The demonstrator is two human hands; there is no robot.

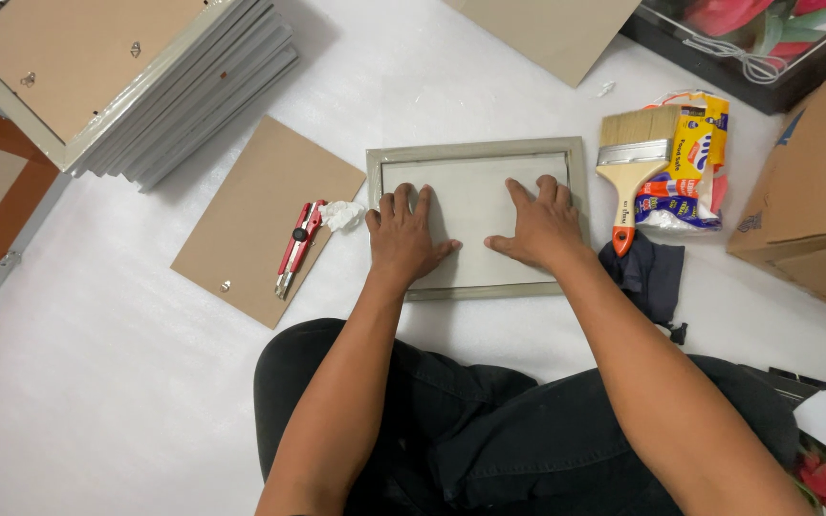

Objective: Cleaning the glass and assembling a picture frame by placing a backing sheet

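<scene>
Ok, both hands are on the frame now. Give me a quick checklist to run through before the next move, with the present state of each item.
1. Left hand flat on the sheet inside the grey picture frame: ok.
2. Right hand flat on the same sheet, fingers spread: ok.
3. Frame lying flat on the white surface, no corner visibly lifted: ok.
4. Sheet seated evenly inside the frame edges: cannot tell, the hands cover much of it.
5. Loose backing board within reach, left of the frame: ok.
6. Red utility knife blade retracted: cannot tell; it lies on the board's edge close to the left hand.
</scene>
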